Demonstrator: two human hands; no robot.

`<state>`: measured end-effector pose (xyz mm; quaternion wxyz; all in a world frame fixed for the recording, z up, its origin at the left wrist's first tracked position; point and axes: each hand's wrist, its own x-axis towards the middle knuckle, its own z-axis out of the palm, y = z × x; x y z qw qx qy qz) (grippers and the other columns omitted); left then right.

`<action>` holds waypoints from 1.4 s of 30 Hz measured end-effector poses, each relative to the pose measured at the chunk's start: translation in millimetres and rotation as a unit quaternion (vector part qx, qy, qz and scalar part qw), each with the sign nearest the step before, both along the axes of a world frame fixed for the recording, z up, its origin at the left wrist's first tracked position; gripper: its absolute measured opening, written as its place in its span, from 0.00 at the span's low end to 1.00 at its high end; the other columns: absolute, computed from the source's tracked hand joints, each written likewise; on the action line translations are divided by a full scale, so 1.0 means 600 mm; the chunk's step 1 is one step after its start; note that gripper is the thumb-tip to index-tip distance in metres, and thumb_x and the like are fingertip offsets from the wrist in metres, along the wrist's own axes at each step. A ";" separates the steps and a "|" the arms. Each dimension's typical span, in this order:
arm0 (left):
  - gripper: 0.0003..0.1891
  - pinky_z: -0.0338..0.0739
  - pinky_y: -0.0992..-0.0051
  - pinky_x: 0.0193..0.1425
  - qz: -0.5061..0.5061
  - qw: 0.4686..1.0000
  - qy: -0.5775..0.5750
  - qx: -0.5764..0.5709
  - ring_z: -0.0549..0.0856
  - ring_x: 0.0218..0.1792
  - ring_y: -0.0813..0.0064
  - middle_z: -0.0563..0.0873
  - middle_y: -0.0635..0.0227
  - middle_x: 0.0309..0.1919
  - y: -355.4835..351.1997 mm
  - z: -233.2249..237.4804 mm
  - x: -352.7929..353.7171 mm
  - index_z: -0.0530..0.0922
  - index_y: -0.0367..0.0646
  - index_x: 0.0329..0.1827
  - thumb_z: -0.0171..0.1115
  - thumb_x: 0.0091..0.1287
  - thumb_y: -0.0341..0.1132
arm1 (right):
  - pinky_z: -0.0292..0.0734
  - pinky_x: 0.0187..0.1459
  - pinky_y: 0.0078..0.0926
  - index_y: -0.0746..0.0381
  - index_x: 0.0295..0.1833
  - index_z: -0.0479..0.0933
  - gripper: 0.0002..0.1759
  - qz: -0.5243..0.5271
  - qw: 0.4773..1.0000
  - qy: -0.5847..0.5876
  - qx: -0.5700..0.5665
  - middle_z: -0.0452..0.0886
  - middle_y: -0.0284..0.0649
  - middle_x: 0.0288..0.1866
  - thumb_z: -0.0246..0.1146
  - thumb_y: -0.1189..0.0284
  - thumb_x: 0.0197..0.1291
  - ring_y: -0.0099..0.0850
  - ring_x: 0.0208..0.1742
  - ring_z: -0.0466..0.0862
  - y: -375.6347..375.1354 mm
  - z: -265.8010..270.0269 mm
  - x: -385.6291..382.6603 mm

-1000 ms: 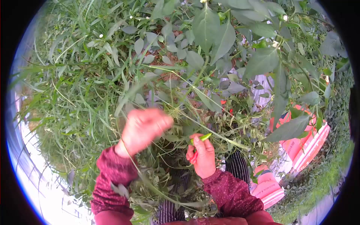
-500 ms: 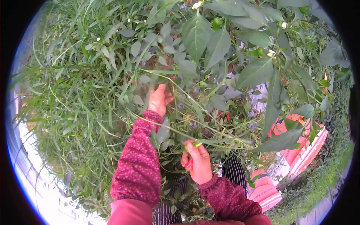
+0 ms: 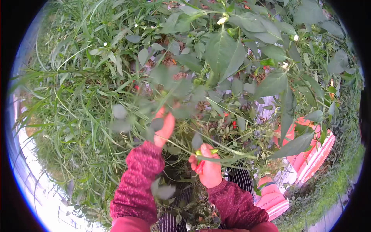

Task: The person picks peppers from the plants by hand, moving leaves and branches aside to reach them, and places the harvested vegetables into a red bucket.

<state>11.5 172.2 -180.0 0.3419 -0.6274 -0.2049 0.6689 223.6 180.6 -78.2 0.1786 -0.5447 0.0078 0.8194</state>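
Among blurred leaves left of centre is my left hand, its fingers smeared by motion and partly behind the foliage; whether it grips a stem is unclear. My right hand is closed on peppers just right of the middle. A red pepper shows at its fingers, and a green pepper lies by the thumb. Small red peppers hang among stems above my right hand. Large pepper leaves with white flowers spread overhead.
Long grass fills the left side. At the right lie a red and white bag and a pink item with white stripes. Striped trousers show below my hands. A leafy branch hangs at the right.
My left hand has moved down, and the leaves around it have swung and blurred. My right hand has shifted slightly right and down, still holding the peppers.
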 end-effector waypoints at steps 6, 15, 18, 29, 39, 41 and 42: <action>0.23 0.74 0.66 0.47 0.473 0.411 -0.775 0.075 0.79 0.42 0.62 0.77 0.61 0.38 0.043 0.159 0.103 0.74 0.43 0.53 0.61 0.51 0.35 | 0.73 0.22 0.20 0.61 0.45 0.74 0.12 0.005 0.997 -0.031 0.064 0.79 0.36 0.30 0.56 0.64 0.65 0.24 0.24 0.78 0.015 -0.003 -0.003; 0.26 0.74 0.68 0.37 0.408 0.520 -0.750 -0.012 0.79 0.32 0.66 0.76 0.64 0.31 0.023 0.179 0.106 0.72 0.39 0.59 0.55 0.53 0.34 | 0.81 0.33 0.30 0.60 0.57 0.69 0.18 0.064 0.994 -0.012 -0.088 0.80 0.35 0.39 0.56 0.79 0.61 0.27 0.32 0.81 0.022 -0.024 0.027; 0.30 0.75 0.67 0.35 0.450 0.497 -0.742 -0.004 0.80 0.32 0.64 0.76 0.63 0.30 0.015 0.192 0.101 0.71 0.37 0.60 0.59 0.49 0.31 | 0.79 0.29 0.26 0.58 0.56 0.69 0.18 0.092 0.994 -0.015 -0.053 0.80 0.33 0.37 0.58 0.78 0.60 0.27 0.30 0.81 0.019 -0.021 0.026; 0.32 0.76 0.67 0.27 0.501 0.444 -0.742 -0.039 0.82 0.25 0.59 0.79 0.63 0.22 0.000 0.238 0.083 0.67 0.40 0.63 0.63 0.51 0.30 | 0.73 0.27 0.22 0.66 0.47 0.77 0.13 0.117 0.985 0.128 0.008 0.82 0.34 0.33 0.63 0.81 0.55 0.21 0.26 0.77 0.001 -0.033 0.031; 0.18 0.78 0.65 0.36 0.619 0.292 -0.728 0.043 0.83 0.33 0.53 0.82 0.54 0.35 -0.033 0.231 0.108 0.69 0.40 0.49 0.63 0.55 0.25 | 0.72 0.30 0.19 0.64 0.52 0.76 0.15 0.105 0.991 0.080 -0.030 0.82 0.33 0.37 0.61 0.67 0.63 0.16 0.29 0.77 0.011 -0.024 0.023; 0.17 0.79 0.65 0.38 0.542 0.275 -0.793 0.032 0.83 0.36 0.54 0.82 0.55 0.36 -0.045 0.227 0.118 0.72 0.40 0.46 0.63 0.52 0.23 | 0.62 0.20 0.14 0.62 0.51 0.77 0.18 0.096 0.995 -0.008 -0.040 0.75 0.27 0.25 0.61 0.61 0.62 0.15 0.20 0.70 0.015 -0.022 -0.004; 0.18 0.79 0.66 0.38 0.536 0.286 -0.794 0.026 0.83 0.36 0.55 0.82 0.55 0.37 -0.049 0.232 0.124 0.72 0.40 0.47 0.64 0.52 0.24 | 0.63 0.22 0.16 0.61 0.48 0.77 0.16 0.100 0.992 0.022 -0.068 0.74 0.26 0.25 0.61 0.60 0.62 0.16 0.21 0.69 0.029 -0.001 -0.002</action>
